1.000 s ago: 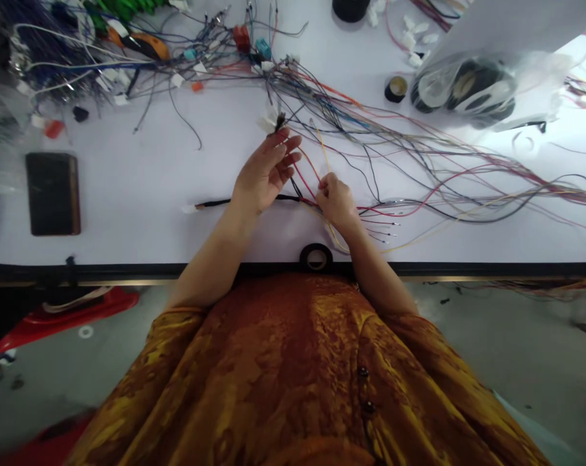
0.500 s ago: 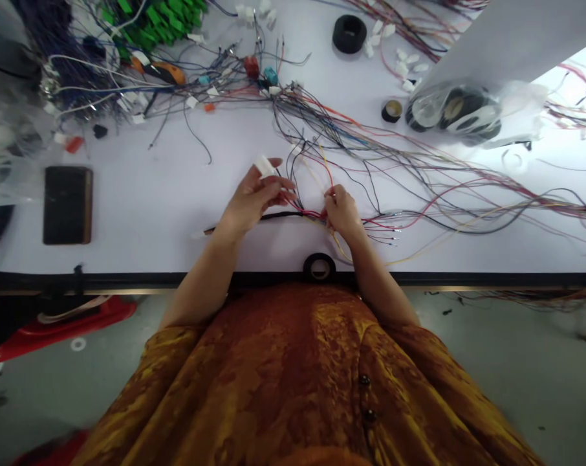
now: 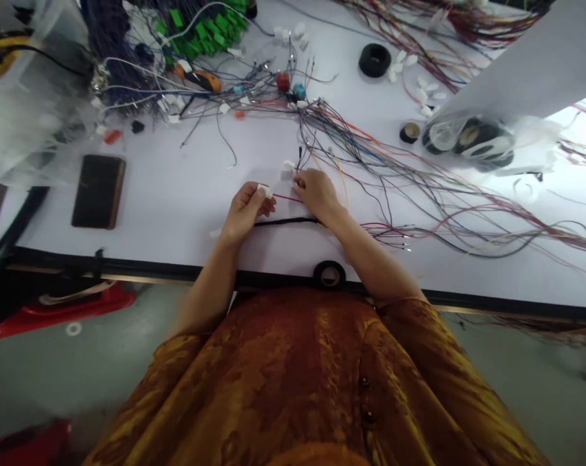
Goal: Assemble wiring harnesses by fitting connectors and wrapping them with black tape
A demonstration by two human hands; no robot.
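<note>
My left hand [image 3: 248,212] pinches a small white plastic connector [image 3: 265,191] between thumb and fingers. A red wire [image 3: 288,198] runs straight from that connector to beneath my right hand [image 3: 318,194]. The right fingertips are curled together; what they hold is too small to make out. Just beyond them lies another white connector [image 3: 288,168] on the table. Below both hands stretches a black taped wire bundle [image 3: 286,221], its right end fanning into loose wires past my right forearm.
A black tape roll [image 3: 329,275] sits at the table's front edge. Loose wires [image 3: 419,175] spread to the right. A dark phone-like slab [image 3: 99,191] lies left. Farther back are an orange-handled tool [image 3: 203,79], green connectors [image 3: 215,29] and another black roll [image 3: 374,60].
My right hand has moved left and away from my body, off the wire bundle. The left hand's grip on the white connector has turned, and a red wire now shows between the hands. The view has shifted.
</note>
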